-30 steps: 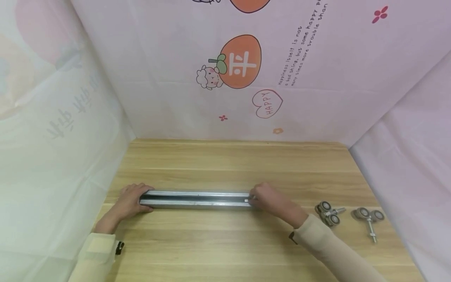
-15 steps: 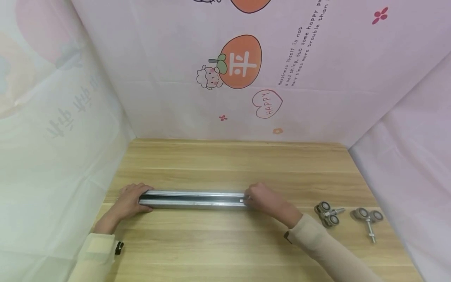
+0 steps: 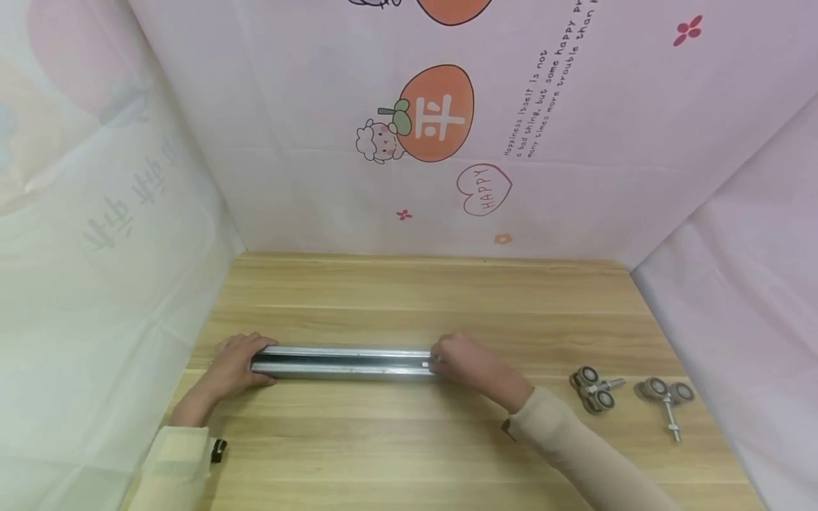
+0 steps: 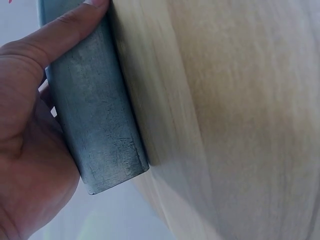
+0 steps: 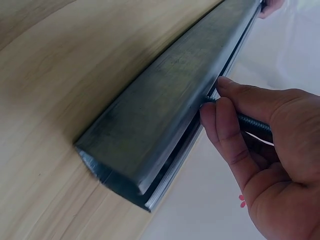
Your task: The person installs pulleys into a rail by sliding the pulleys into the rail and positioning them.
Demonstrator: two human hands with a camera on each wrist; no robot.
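A galvanized steel C-shaped track lies across the wooden table with its slot facing up. My left hand grips its left end, thumb along the near side, as the left wrist view shows on the track's wall. Over the right part of the track, my right hand holds a threaded bolt that sticks out of the slot. Thumb and curled fingers pinch this bolt in the right wrist view. Whatever the bolt is fixed to inside the track is hidden. The track's open right end shows there too.
Two roller trolleys with bolts lie on the right of the table: one trolley nearer the hand, another trolley near the right edge. The wooden table is bordered by printed cloth walls at the back and sides.
My right hand has slid left along the track, with the bolt in its grip. The left hand and the track stay in place, as do the two loose trolleys.
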